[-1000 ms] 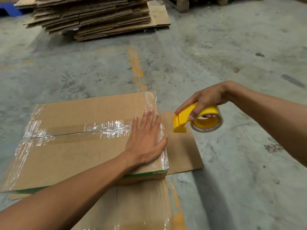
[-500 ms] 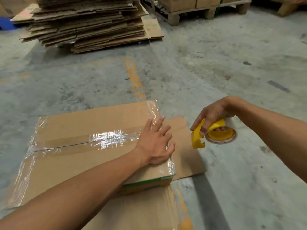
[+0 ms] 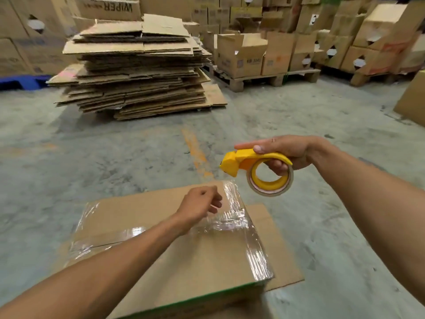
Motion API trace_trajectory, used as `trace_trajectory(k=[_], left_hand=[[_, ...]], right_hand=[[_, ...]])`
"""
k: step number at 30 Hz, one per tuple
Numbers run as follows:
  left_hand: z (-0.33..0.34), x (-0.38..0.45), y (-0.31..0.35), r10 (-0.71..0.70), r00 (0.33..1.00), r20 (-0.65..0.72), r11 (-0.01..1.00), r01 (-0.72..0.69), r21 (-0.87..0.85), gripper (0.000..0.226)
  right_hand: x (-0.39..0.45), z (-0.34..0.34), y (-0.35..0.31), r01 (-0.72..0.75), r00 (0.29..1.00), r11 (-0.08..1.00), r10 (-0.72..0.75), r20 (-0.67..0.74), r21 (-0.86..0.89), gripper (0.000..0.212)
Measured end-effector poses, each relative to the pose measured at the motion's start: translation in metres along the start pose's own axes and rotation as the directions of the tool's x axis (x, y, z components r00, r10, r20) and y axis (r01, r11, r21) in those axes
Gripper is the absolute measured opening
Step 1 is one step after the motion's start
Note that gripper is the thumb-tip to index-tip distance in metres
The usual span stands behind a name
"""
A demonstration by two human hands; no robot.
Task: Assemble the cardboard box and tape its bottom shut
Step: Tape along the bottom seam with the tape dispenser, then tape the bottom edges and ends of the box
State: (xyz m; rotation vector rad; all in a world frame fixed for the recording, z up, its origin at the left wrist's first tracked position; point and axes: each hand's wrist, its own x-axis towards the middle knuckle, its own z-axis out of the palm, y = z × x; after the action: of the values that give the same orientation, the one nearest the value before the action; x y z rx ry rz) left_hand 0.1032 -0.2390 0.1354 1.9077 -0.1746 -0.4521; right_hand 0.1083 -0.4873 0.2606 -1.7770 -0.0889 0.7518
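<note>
The brown cardboard box [image 3: 138, 210] stands on the concrete floor with its closed flaps facing up. Shiny clear tape [image 3: 253, 245] runs along the centre seam and down the right edge. My left hand [image 3: 197, 204] hovers just above the far right part of the box, fingers loosely curled, with nothing visibly in it. Up above the box's far right corner, my right hand [image 3: 287, 150] grips a yellow tape dispenser [image 3: 243, 157] that carries a roll of clear tape [image 3: 269, 185].
A flat cardboard sheet [image 3: 278, 238] lies under the box and sticks out to the right. Ahead stands a tall stack of flattened cartons [image 3: 138, 72]. Cartons on a wooden pallet [image 3: 253, 56] are at the back right. Another carton [image 3: 411, 100] is at the right edge.
My left hand lifted off the box top and curled its fingers. My right hand raised the tape dispenser from beside the box to above its far right corner. The view tilted up.
</note>
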Motion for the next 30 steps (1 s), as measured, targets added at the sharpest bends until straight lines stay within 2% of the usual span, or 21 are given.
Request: trace_trajectory(k=[1,2,4,7,13,17,22,25,30], left_hand=[[-0.017,-0.002,0.006,-0.177,0.982,0.057,0.956,0.186,-0.229,0.043],[-0.032,-0.004,0.011,-0.272,0.951,0.146,0.859,0.309,-0.409,0.050],[-0.055,-0.012,0.019,-0.276,0.909,0.312,0.686,0.414,-0.598,0.062],[-0.063,-0.029,0.030,-0.231,0.885,0.405,0.611,0.456,-0.647,0.056],[-0.057,-0.037,0.046,-0.237,0.889,0.393,0.555,0.455,-0.696,0.029],[-0.049,-0.033,0.054,-0.241,0.894,0.378,0.551,0.447,-0.705,0.013],[-0.038,-0.026,0.055,-0.294,0.887,0.357,0.592,0.462,-0.660,0.016],[-0.035,-0.019,0.049,-0.332,0.883,0.331,0.655,0.468,-0.593,0.019],[-0.054,0.005,0.031,-0.359,0.897,0.258,0.830,0.433,-0.352,0.025]], right_hand=[[0.001,0.006,-0.002,0.024,0.999,0.999,-0.025,0.037,0.047,0.071],[0.003,0.011,-0.003,0.046,0.996,0.995,-0.053,0.077,0.088,0.080],[0.012,0.018,-0.003,0.079,0.987,0.986,-0.098,0.125,0.148,0.087],[0.024,0.025,0.001,0.088,0.982,0.967,-0.125,0.144,0.239,0.085],[0.023,0.031,0.003,0.095,0.980,0.959,-0.137,0.143,0.267,0.071],[0.014,0.032,0.002,0.097,0.984,0.968,-0.128,0.120,0.233,0.067],[0.007,0.030,0.004,0.080,0.991,0.977,-0.099,0.090,0.197,0.070],[0.003,0.033,0.007,0.054,0.994,0.988,-0.067,0.084,0.142,0.070],[-0.012,0.039,0.018,-0.017,1.000,0.996,0.016,0.012,0.088,0.070]])
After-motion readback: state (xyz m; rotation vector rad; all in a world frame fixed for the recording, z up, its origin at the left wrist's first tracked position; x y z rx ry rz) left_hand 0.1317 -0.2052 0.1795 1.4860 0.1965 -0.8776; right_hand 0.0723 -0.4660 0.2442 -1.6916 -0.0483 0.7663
